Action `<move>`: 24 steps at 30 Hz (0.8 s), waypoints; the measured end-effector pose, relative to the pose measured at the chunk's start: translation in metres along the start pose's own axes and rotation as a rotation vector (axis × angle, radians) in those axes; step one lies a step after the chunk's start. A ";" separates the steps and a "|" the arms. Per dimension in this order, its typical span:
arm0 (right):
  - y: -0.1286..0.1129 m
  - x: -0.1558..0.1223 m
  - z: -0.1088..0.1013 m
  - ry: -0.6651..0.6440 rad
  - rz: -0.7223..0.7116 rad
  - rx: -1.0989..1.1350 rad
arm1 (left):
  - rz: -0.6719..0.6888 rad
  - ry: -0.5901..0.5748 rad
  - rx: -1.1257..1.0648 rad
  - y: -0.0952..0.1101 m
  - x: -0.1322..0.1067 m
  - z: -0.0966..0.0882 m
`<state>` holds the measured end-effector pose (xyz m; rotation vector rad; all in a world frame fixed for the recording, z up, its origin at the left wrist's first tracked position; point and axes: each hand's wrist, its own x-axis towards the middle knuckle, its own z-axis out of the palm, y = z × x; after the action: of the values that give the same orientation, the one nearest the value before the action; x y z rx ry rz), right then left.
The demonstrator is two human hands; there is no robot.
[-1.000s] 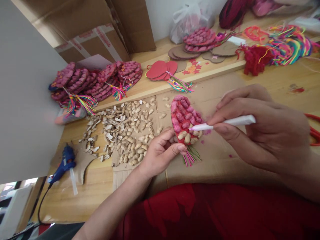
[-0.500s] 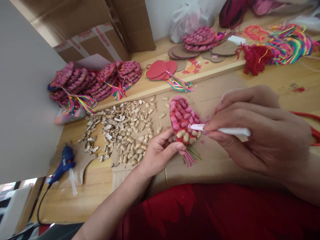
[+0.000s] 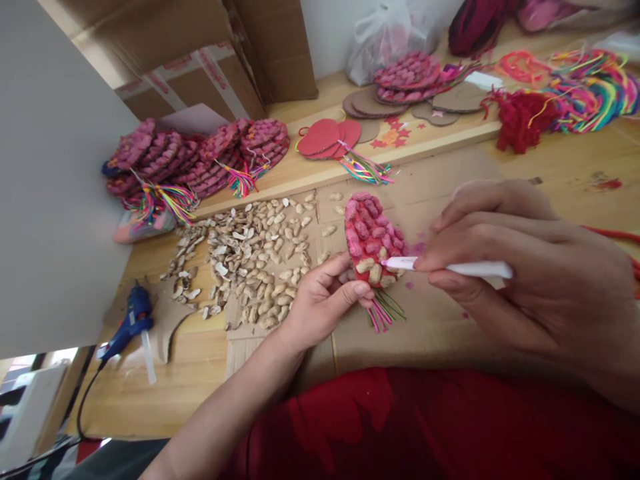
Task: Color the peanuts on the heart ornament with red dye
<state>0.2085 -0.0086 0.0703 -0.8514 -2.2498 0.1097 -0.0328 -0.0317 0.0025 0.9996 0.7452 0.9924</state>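
My left hand point(image 3: 323, 303) pinches the lower edge of a red heart-shaped card point(image 3: 369, 240) covered with peanut shells. Most shells on it are coloured pink; a few near the bottom are plain tan. A tassel of pink and green threads hangs from its lower tip. My right hand point(image 3: 530, 267) grips a white marker pen point(image 3: 450, 267), and the pen's pink tip touches the shells near the card's lower right.
A heap of loose peanut shells point(image 3: 255, 257) lies left of the card on cardboard. A blue glue gun point(image 3: 127, 327) rests at the table's left edge. Piles of finished pink hearts point(image 3: 200, 157), red card hearts point(image 3: 327, 137) and bright threads point(image 3: 580, 90) sit further back.
The pen tip has shifted slightly along the lower shells of the card. My left hand keeps its hold, and the view has drifted a little.
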 end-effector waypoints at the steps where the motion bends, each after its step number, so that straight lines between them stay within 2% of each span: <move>1: 0.001 0.000 0.000 0.011 0.008 0.009 | 0.003 -0.003 0.000 0.000 0.000 0.000; 5: 0.003 0.001 0.002 0.021 -0.003 0.008 | 0.006 -0.017 -0.006 -0.001 0.000 -0.002; 12: 0.001 -0.001 0.003 -0.057 -0.061 -0.011 | 0.005 0.008 -0.031 -0.003 0.000 -0.002; 18: 0.003 0.000 0.002 -0.016 -0.036 -0.024 | 0.008 0.012 -0.035 -0.001 0.001 -0.003; 24: 0.005 0.000 0.002 -0.038 -0.051 -0.017 | 0.016 0.046 -0.015 -0.001 0.001 -0.003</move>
<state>0.2095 -0.0042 0.0674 -0.8062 -2.3094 0.0843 -0.0344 -0.0296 0.0005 0.9742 0.7677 1.0361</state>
